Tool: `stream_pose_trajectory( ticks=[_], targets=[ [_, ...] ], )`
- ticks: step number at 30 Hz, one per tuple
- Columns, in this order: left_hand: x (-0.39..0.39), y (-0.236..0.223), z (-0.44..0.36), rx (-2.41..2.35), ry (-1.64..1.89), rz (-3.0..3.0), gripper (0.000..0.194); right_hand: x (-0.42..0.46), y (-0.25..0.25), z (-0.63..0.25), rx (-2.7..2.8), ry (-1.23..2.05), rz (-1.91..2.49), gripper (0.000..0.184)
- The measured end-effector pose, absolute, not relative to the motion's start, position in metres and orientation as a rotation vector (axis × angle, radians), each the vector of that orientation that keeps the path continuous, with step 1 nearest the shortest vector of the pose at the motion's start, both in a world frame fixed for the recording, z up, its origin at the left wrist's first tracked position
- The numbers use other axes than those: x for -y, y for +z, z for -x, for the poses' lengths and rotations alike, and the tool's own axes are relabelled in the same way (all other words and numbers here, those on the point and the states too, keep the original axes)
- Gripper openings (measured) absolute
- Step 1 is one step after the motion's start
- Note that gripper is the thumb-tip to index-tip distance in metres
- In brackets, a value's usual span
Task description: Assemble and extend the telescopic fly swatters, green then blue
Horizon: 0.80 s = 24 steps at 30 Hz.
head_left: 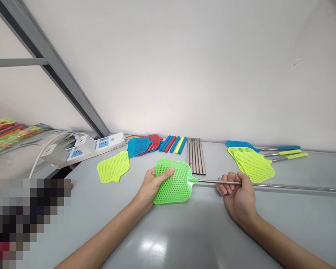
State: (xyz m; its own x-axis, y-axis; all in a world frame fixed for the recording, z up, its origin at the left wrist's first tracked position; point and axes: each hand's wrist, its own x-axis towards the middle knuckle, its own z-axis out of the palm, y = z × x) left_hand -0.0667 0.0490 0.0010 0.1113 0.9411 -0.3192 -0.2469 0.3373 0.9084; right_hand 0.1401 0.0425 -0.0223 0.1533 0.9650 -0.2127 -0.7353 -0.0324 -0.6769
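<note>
My left hand (pixel 151 185) grips the left edge of a green fly swatter head (pixel 175 183), thumb lying on top of the mesh. From the head's narrow neck a thin metal telescopic rod (pixel 291 186) runs right, pulled out long, and leaves the view at the right edge. My right hand (pixel 238 194) is closed round this rod, palm up, a short way from the neck. Behind the green head lies a row of several short metal rods (pixel 196 157). Left of my left hand, a yellow swatter head (pixel 114 167) rests flat on the grey table (pixel 190 231).
At the back are blue swatter heads (pixel 138 146), a red one (pixel 156 140) and several coloured handle grips (pixel 172 145). Swatters with handles (pixel 252 164) lie at right. A power strip (pixel 109 142) with plugs, bagged goods (pixel 14 134) and a metal frame (pixel 58 74) stand left.
</note>
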Motion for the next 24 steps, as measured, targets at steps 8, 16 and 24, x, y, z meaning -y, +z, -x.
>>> stream_pose_trajectory(
  ticks=[8,16,24],
  targets=[
    [-0.0493,-0.0002,0.0646,-1.096,1.072,-0.814,0.028,-0.0412,-0.0222,-0.1402,0.371,1.414,0.786,0.040],
    [-0.0476,0.0003,0.0637,-1.116,1.105,-0.820,0.025,-0.0417,-0.0230,-0.1404,0.383,1.417,0.780,0.040],
    [-0.0483,-0.0014,0.0629,-1.143,1.139,-0.825,0.024,-0.0416,-0.0228,-0.1409,0.384,1.421,0.787,0.040]
  ],
)
